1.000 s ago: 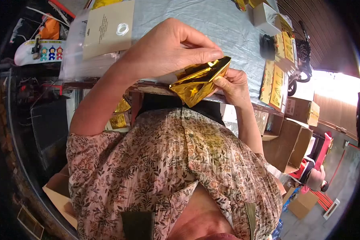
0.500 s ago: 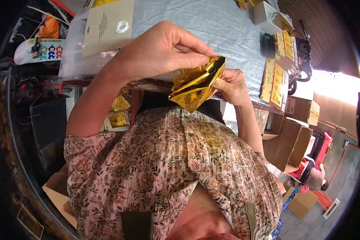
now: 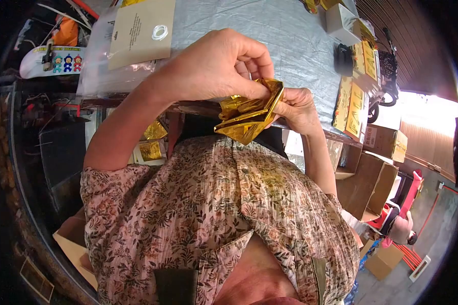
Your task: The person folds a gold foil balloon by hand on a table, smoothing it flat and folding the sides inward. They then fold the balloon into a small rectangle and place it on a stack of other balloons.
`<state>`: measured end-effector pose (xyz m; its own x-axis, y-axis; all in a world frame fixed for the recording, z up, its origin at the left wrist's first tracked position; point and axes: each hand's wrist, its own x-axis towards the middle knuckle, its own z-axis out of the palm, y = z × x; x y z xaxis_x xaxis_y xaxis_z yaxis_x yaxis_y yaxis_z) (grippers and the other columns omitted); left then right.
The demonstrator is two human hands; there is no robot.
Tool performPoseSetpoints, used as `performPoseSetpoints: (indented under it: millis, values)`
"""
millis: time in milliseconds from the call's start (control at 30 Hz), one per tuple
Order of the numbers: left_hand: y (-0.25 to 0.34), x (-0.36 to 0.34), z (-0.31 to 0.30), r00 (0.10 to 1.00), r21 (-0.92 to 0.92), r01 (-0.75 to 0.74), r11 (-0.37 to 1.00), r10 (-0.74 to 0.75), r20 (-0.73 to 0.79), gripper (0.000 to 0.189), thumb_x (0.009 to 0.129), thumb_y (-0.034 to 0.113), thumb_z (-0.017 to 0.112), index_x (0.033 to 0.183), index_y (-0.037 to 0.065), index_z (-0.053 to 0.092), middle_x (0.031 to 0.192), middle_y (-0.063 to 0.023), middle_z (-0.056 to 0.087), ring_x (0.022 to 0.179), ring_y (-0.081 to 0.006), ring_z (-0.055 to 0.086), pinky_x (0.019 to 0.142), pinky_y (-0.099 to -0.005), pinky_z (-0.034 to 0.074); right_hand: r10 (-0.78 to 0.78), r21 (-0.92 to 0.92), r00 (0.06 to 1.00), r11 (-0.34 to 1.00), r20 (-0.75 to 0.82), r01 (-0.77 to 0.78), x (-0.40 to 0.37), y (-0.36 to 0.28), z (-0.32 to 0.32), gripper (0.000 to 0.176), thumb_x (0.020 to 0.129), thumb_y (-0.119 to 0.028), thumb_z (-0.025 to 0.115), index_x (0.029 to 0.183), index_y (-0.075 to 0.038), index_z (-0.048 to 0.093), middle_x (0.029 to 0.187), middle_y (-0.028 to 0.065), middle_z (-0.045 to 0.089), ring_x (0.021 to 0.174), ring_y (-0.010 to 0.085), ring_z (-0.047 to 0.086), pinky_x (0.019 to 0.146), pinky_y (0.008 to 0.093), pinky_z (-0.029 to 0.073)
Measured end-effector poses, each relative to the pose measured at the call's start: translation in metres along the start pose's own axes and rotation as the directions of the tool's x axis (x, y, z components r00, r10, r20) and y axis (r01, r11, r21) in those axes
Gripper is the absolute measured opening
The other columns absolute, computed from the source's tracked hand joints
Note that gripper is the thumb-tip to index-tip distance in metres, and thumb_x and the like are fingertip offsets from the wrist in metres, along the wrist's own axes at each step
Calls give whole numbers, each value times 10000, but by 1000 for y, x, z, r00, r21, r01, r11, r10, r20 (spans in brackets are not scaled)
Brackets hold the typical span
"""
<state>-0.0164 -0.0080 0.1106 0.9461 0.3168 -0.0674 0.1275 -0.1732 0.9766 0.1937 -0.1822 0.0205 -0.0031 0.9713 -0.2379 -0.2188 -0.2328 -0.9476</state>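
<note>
A folded piece of shiny gold foil is held between both hands, in front of the chest at the table's near edge. My left hand reaches over from the left, its thumb and fingers closed at the upper opening of the foil, with the fingertips partly hidden by it. On the other side, my right hand pinches the foil's right edge between thumb and fingers. The foil has several layered folds, and its lower corner points down toward the shirt.
The table has a silvery cover. On it lie a brown card with a white coil, a white box and yellow printed boxes. Cardboard boxes stand at the right; farther off is another person.
My left hand has shifted slightly, its fingers more curled and its fingertips lower at the foil's opening. The foil's upper part is more crumpled. My right hand keeps its hold.
</note>
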Motion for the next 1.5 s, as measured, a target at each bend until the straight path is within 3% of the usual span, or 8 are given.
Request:
performPoseSetpoints:
  millis: [133,233,533,667,833,1067,1333,1500]
  values:
    - [3,-4,6,998,52,-30,998,33,-45,169,877,13,767,1013,15,666,856,55,640,749,-13,571,646,-196,467,11,17,1000,1000,3,-11,0,2,-5,207,948,-112,766,1069,56,764,907,147,779,758,196,764,646,341,670]
    - [-10,-4,7,977,116,-112,987,131,-169,214,843,89,810,1010,24,693,840,-33,717,757,-102,688,683,-268,557,27,58,999,998,-23,-26,1,-2,0,204,953,-107,767,1070,60,764,905,139,780,744,181,756,636,323,661]
    - [-14,-5,13,870,293,-401,868,461,-175,133,869,-67,728,969,18,708,923,-8,707,781,-62,648,654,-240,511,32,99,999,995,-14,-30,2,-5,1,234,955,-123,775,1104,58,762,938,126,782,757,147,734,677,289,627]
    - [-17,-10,12,863,334,-392,857,469,-189,118,864,-16,730,979,6,748,850,-72,719,773,-170,709,691,-289,544,35,93,999,995,-10,-33,2,-3,0,242,957,-126,776,1117,55,761,964,116,783,784,135,730,701,276,617]
    - [-9,-24,8,905,335,-372,866,418,-76,193,921,-56,647,1096,-63,727,1162,-156,712,958,-249,722,843,-324,555,24,80,999,997,-36,-21,2,-1,-1,242,968,-114,761,1142,54,750,985,108,780,815,130,733,699,269,615]
    - [-21,-22,32,852,344,-351,871,450,-269,172,929,-7,735,1086,-77,742,1193,-149,684,931,-220,727,787,-307,576,9,85,996,996,-86,-1,1,-5,8,221,982,-118,746,1129,47,748,960,89,778,803,114,729,685,256,609]
    - [-28,-12,49,655,534,-336,776,600,-459,205,902,-11,774,1107,-22,772,1185,-109,631,835,-163,725,705,-278,580,-36,23,987,999,-156,40,-1,-2,11,230,993,-114,735,1155,48,746,908,73,778,751,101,722,661,248,603]
    - [-26,-10,48,672,456,-333,825,547,-499,291,896,8,782,1183,39,746,1174,-93,642,849,-176,739,721,-289,617,-38,31,989,999,-146,43,-2,-2,10,228,995,-110,731,1154,53,742,920,80,779,756,107,727,671,253,610]
